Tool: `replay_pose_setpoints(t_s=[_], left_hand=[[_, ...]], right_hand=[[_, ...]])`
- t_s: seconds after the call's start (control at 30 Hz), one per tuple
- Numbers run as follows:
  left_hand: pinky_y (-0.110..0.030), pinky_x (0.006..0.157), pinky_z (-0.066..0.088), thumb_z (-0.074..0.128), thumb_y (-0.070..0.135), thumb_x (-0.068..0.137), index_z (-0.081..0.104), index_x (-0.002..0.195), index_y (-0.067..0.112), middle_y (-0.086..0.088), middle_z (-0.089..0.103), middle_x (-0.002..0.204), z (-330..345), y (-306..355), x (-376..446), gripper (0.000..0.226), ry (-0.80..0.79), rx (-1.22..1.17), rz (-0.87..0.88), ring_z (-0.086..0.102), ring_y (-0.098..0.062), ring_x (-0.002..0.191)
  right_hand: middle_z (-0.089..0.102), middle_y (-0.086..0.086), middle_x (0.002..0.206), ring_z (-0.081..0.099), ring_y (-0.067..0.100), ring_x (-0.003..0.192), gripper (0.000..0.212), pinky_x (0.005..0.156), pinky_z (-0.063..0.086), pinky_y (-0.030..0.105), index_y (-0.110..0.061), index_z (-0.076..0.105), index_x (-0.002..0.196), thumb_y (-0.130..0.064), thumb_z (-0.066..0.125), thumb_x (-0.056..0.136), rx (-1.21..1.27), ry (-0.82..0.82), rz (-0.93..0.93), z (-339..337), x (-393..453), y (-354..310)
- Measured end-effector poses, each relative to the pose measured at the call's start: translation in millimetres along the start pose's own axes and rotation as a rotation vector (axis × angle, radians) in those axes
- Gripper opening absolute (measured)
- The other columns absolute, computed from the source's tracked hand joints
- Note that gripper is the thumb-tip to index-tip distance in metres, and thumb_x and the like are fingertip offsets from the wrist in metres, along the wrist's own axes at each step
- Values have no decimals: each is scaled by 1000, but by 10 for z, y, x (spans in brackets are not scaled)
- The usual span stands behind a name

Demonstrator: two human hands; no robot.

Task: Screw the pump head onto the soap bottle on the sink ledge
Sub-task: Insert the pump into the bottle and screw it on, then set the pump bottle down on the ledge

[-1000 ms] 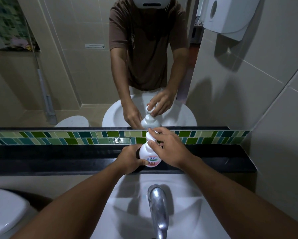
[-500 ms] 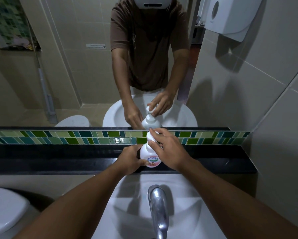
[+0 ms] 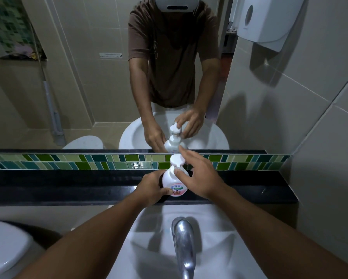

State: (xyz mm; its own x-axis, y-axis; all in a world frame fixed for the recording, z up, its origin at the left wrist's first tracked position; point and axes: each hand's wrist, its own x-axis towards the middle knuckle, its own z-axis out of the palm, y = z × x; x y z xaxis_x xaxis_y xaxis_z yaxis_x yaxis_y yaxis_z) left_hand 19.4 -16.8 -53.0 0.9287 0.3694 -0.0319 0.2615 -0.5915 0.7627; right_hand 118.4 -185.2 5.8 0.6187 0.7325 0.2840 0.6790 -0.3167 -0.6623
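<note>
A white soap bottle with a pink label stands upright on the black sink ledge. The white pump head sits on its neck, with the top in plain sight. My left hand wraps the bottle's lower left side, thumb across the label's edge. My right hand is at the right of the bottle, thumb on the collar under the pump head and fingers curled behind it. The mirror shows those fingers pinching the collar.
A chrome tap rises over the white basin directly below the bottle. A green tile strip and the mirror back the ledge. A white dispenser hangs on the right wall. Another white fixture sits at lower left.
My right hand has slid off the top of the pump head to its right side, uncovering it, with the thumb now at the collar. My left hand keeps its hold on the bottle.
</note>
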Motion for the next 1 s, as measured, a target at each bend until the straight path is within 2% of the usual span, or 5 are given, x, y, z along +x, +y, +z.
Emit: replay_pose_setpoints(t_s=[0.13,0.27,0.47,0.67,1.0], left_hand=[[-41,97,53,89,16,73,61,128,17,-4,72,119,9,14,-8,62,-11,-20,-23,67,-19,106],[-41,98,52,89,17,73,62,128,16,-5,71,120,5,39,-13,61,-15,-16,-27,66,-21,106],[-44,99,51,88,14,74,62,128,16,-5,70,120,54,35,-50,59,7,-28,-19,66,-23,107],[-42,101,49,84,14,79,56,131,19,-4,67,125,105,71,-74,59,21,-12,-30,62,-23,112],[-42,99,50,83,18,80,48,131,21,-4,65,128,106,94,-98,62,-17,40,-33,61,-26,114]], right_hand=[[47,5,156,43,20,141,77,116,36,36,-12,36,155,-31,66,86,-117,-99,121,8,-111,153],[44,6,158,43,26,142,74,117,36,38,-11,37,153,-30,64,87,-160,-222,185,122,-220,275],[44,7,159,49,27,138,78,112,39,33,-13,27,158,-23,63,89,-114,-219,264,262,-327,338],[46,11,156,52,32,133,82,111,44,43,-12,20,159,-23,63,90,-131,-240,270,283,-333,293],[45,10,157,53,32,132,88,109,46,43,-16,13,160,-28,63,89,-159,-244,302,307,-315,297]])
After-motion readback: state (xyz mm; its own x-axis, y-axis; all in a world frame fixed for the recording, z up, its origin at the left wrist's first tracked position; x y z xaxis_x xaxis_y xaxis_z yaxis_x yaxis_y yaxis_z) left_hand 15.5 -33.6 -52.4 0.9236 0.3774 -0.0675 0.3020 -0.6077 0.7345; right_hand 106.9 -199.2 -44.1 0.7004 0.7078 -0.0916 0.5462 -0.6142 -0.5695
